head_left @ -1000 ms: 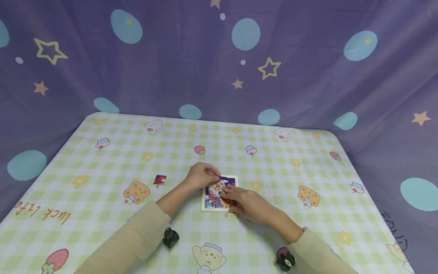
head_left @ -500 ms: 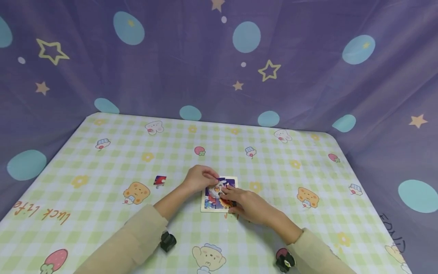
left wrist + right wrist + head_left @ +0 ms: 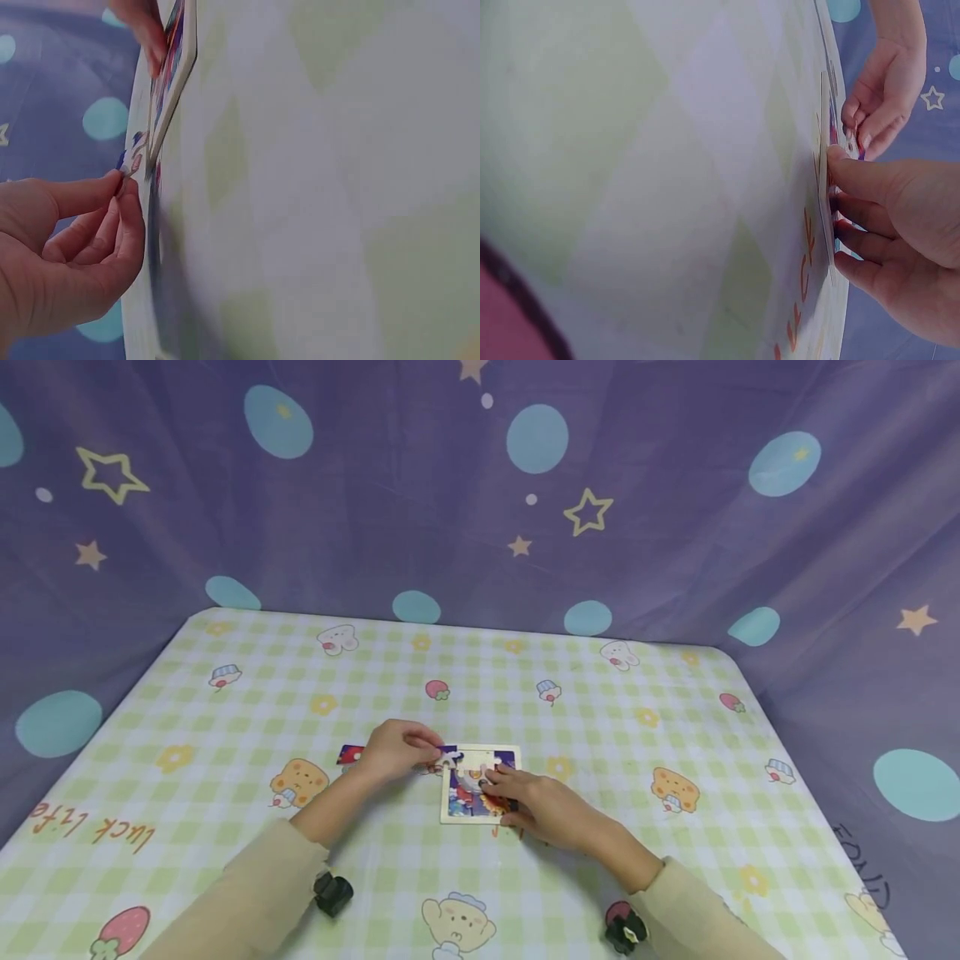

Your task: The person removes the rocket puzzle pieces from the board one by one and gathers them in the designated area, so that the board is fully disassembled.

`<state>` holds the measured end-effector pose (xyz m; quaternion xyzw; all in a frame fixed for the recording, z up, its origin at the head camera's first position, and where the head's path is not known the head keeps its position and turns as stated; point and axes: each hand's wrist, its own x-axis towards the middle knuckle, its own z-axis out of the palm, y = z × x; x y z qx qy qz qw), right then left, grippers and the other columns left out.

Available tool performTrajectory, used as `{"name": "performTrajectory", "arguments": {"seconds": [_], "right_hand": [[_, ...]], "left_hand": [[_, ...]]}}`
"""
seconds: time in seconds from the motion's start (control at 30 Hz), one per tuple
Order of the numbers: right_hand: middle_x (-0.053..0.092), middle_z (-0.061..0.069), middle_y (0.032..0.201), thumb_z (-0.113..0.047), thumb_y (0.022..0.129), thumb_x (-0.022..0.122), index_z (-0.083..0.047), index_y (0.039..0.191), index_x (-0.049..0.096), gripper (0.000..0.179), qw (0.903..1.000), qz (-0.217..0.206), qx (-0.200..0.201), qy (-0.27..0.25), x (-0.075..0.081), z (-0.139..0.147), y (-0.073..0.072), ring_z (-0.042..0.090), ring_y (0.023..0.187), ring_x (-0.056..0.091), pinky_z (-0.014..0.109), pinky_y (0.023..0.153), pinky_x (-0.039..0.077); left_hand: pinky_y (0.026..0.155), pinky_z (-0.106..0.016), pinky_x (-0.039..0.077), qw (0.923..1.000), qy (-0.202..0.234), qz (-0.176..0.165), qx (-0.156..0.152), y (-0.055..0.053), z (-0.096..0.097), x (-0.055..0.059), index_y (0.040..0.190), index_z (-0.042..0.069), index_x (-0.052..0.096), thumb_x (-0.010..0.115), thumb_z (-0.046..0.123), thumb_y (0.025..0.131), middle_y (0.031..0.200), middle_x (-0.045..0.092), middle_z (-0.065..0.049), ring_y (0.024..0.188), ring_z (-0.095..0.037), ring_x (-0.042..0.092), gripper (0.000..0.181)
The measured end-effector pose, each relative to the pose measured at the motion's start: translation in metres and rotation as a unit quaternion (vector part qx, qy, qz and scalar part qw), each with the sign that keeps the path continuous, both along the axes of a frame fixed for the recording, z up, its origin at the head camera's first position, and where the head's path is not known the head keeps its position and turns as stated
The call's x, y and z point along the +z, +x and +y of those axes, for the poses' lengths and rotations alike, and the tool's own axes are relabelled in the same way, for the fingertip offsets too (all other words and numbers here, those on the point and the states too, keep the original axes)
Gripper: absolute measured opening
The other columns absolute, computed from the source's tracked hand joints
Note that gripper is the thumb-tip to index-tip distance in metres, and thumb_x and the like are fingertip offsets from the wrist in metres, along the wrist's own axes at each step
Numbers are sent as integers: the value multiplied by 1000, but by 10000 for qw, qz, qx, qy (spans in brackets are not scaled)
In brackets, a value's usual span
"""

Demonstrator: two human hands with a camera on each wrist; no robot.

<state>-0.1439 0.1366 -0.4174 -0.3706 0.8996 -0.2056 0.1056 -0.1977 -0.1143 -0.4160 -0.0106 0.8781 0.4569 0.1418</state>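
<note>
A small square jigsaw puzzle (image 3: 471, 808) with a cream frame lies at the middle of the table, showing a colourful cartoon picture. Pale bare backing shows along its upper part. Between thumb and fingertips my left hand (image 3: 396, 750) pinches a purple and white puzzle piece (image 3: 450, 757), which overlaps the frame's upper left corner. The left wrist view shows this piece (image 3: 133, 159) tilted, close by the frame's edge. My right hand (image 3: 551, 806) rests on the puzzle's right side, fingers extended over the picture and thumb near the lower right corner.
Left of my left hand lies a red and purple puzzle piece (image 3: 350, 753), partly covered by that hand. A green checked tablecloth (image 3: 585, 727) with printed cartoons covers the table. A purple curtain (image 3: 420, 485) hangs behind. Black wrist devices (image 3: 333, 893) sit at both cuffs.
My left hand has moved left from the puzzle's top, taking a piece out with it and baring pale backing. The right hand has stayed in place.
</note>
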Motion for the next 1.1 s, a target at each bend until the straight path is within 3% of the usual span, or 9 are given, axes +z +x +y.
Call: {"name": "performTrajectory", "arguments": {"seconds": [0.13,0.37,0.53,0.7,0.9,1.1], "right_hand": [[46,5,148,-23,91,64,-10,134,56,46,10000,13,-3,17,1,0,0,23,139,43,39,110,40],[45,4,149,-24,91,64,-11,134,55,46,10000,12,-24,69,1,0,-1,22,140,42,39,110,40],[46,4,148,-24,91,64,-10,134,55,46,10000,57,2,77,1,0,-1,23,139,43,39,109,41],[46,5,148,-24,91,64,-10,134,55,47,9999,88,21,70,1,0,0,23,139,43,39,109,41],[46,4,148,-24,91,64,-10,134,55,47,9999,74,-4,73,0,0,0,23,139,43,39,109,41],[46,6,148,-22,91,64,-9,134,55,46,10000,54,12,-15,-2,0,1,24,139,43,40,109,41]], "left_hand": [[62,-21,46,9993,-280,164,-174,-1,-14,3,93,7,73,72,12,82,83,73,-8,70,-12,62,12],[60,-22,46,9977,-551,87,-379,-5,-39,11,95,5,73,72,12,82,81,71,-7,67,-12,58,15],[59,-23,46,9937,-935,422,-461,-5,-52,21,91,1,73,73,8,80,80,72,-9,65,-12,58,13],[58,-24,45,9909,-1131,573,-450,-2,-58,26,88,-2,73,72,4,80,76,70,-11,62,-14,57,9],[55,-23,45,9903,-1153,602,-479,0,-58,24,84,-2,73,71,1,79,73,69,-10,60,-13,55,7],[60,-24,45,9865,-1401,729,-446,2,-58,24,85,-2,73,72,3,79,78,71,-12,67,-16,58,8]]}}
